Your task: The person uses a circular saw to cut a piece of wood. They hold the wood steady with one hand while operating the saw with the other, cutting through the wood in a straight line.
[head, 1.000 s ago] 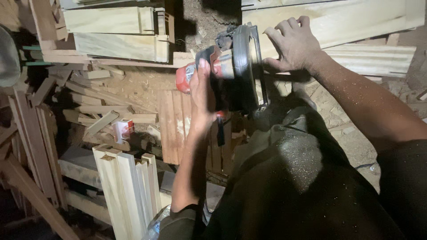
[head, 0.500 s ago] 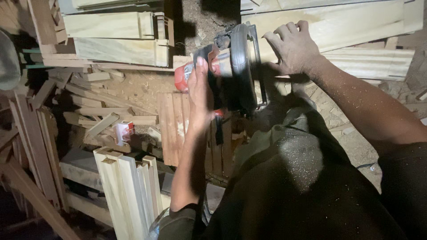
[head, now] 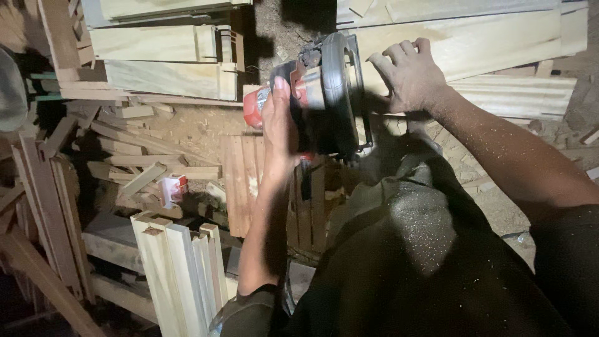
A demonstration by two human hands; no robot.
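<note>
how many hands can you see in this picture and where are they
2. The person's left hand grips the red and black circular saw at the centre. Their right hand presses on the long pale wooden plank just right of the saw.

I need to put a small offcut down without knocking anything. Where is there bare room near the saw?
One bare patch: the sawdust floor left of the saw, between the stacked planks above and the loose sticks below. Another lies lower right, under the right forearm. Crowded: the left hand on the saw, the right hand pressing the board, and the scrap pile.
</note>
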